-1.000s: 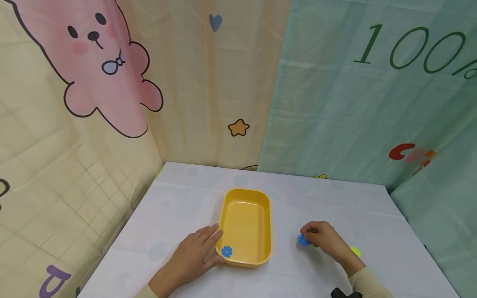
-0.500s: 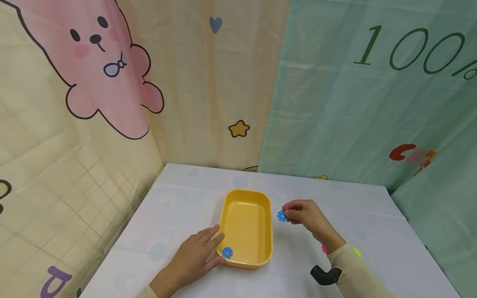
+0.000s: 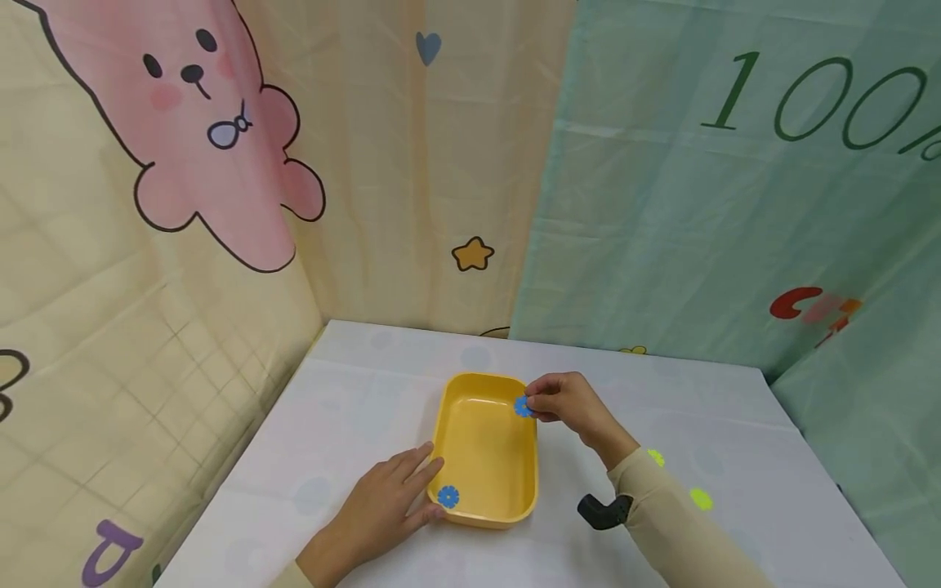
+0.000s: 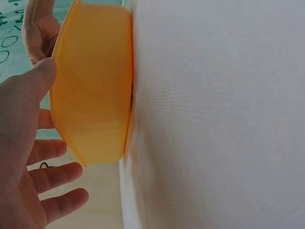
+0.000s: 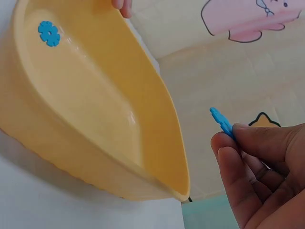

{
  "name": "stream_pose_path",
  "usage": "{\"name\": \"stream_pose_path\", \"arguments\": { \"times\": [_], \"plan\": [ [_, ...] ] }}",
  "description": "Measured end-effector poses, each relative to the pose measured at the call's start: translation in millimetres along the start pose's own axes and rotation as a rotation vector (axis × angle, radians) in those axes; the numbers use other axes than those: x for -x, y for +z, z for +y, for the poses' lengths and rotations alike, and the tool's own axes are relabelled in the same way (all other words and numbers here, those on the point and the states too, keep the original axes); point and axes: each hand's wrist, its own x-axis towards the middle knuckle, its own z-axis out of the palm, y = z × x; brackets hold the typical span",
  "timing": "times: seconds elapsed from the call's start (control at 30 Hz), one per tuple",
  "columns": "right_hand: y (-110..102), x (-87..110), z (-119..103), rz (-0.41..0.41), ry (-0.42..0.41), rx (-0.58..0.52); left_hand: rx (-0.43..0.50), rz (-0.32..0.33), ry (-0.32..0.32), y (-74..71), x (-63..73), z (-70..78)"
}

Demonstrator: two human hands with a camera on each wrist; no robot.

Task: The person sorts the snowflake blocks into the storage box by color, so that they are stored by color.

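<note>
Pinching a blue flower piece in the right hand at the far right corner of a yellow tray.
Apparently held just above the rim, though hard to judge exactly. Touching the tray's near left edge with the left hand, spread-fingered. With a second blue flower inside the near left corner, and two yellow-green pieces on the white table.
</note>
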Motion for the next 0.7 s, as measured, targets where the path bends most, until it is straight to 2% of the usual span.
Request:
{"name": "stream_pose_path", "arguments": {
  "times": [0.13,0.27,0.37,0.5,0.6,0.7],
  "plan": [
    [9.6,-9.4,-6.3,-0.021,-0.002,-0.02,0.014,-0.019,-0.009,-2.1,-0.4,0.8],
    [20.7,-18.4,-10.8,-0.031,-0.009,-0.02,0.009,-0.004,-0.004,-2.4,-0.4,0.9],
    [29.9,-24.8,-13.8,-0.025,-0.015,0.011,0.006,-0.002,-0.006,-2.8,-0.3,0.5],
    [42.6,-30.7,-17.6,-0.022,-0.022,0.06,0.017,-0.051,-0.026,-3.2,-0.7,0.1],
    [52.2,-33.4,-18.2,-0.04,-0.032,0.088,0.023,-0.073,-0.031,-2.9,-0.9,0.1],
    [63.0,-35.1,-16.2,-0.072,-0.03,0.117,0.025,-0.067,-0.026,-2.1,-0.3,0.0]
  ]
}}
